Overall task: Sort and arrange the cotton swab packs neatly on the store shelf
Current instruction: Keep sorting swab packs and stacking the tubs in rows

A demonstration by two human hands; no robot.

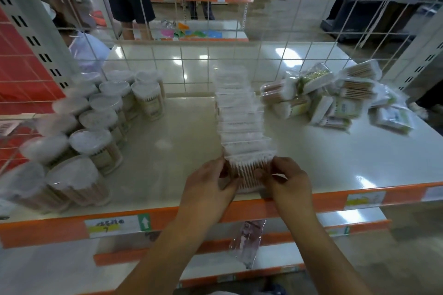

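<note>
Up close, at lower centre of the frame, the left hand (208, 181) and right hand (288, 181) each pinch a side of the front cotton swab pack (249, 172), standing at the near end of a row of packs (237, 112) on the store shelf (167, 151). Round tubs (100, 122) crowd the left; loose packs (335, 96) pile at upper right.

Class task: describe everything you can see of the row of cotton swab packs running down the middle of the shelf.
The row of cotton swab packs stands upright in single file, from the wire grid back to the shelf front edge. Packs are clear plastic, showing white tips above tan sticks. The left hand and right hand grip the front pack by its sides.
</note>
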